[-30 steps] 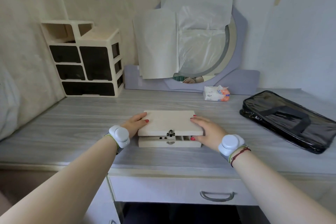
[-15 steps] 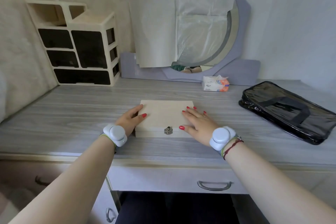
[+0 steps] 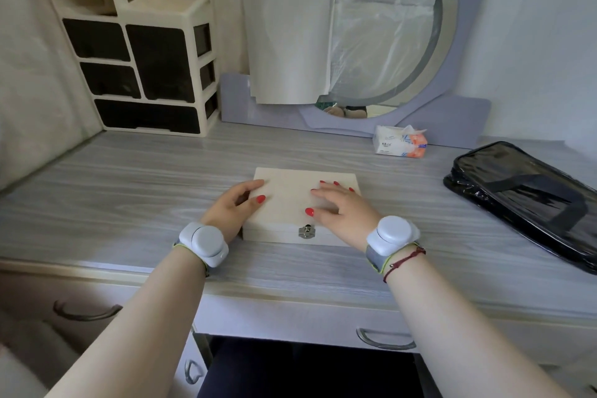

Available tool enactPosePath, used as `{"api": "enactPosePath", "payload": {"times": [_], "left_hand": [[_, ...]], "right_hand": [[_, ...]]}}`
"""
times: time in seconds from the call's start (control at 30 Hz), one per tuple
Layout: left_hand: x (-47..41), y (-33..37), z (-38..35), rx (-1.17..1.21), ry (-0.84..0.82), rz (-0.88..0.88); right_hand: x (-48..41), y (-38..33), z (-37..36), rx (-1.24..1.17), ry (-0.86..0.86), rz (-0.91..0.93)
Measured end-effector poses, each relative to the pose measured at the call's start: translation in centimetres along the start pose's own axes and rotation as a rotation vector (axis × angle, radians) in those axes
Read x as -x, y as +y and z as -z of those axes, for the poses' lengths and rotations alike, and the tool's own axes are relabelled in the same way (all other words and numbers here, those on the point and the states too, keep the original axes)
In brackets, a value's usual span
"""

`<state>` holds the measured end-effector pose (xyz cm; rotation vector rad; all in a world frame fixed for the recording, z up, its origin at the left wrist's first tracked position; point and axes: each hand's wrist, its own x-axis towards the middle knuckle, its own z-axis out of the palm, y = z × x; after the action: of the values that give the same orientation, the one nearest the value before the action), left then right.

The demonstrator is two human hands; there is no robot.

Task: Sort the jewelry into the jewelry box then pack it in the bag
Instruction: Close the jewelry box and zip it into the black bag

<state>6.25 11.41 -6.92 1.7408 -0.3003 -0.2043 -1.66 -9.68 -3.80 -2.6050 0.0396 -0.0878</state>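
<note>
Hands (image 3: 284,207) flat on closed jewelry box (image 3: 290,194), bag (image 3: 529,197) well right.

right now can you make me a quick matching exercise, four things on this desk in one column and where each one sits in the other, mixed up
Things:
1. jewelry box
2. black bag
3. tissue pack
4. drawer organizer

Places:
A. back left corner of the desk
B. far right side of the desk
C. centre, under both hands
D. at the foot of the mirror, right of centre

Pairs: 1-C, 2-B, 3-D, 4-A
</note>
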Motion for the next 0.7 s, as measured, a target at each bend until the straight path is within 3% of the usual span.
{"api": "enactPosePath", "payload": {"times": [0.47,0.7], "left_hand": [[0.06,-0.06,-0.04,0.033,-0.015,-0.011],[0.12,0.12,-0.14,0.041,0.003,-0.017]], "right_hand": [[0.71,0.24,0.33,0.081,-0.09,0.042],[1.06,0.28,-0.61,0.331,-0.003,0.098]]}}
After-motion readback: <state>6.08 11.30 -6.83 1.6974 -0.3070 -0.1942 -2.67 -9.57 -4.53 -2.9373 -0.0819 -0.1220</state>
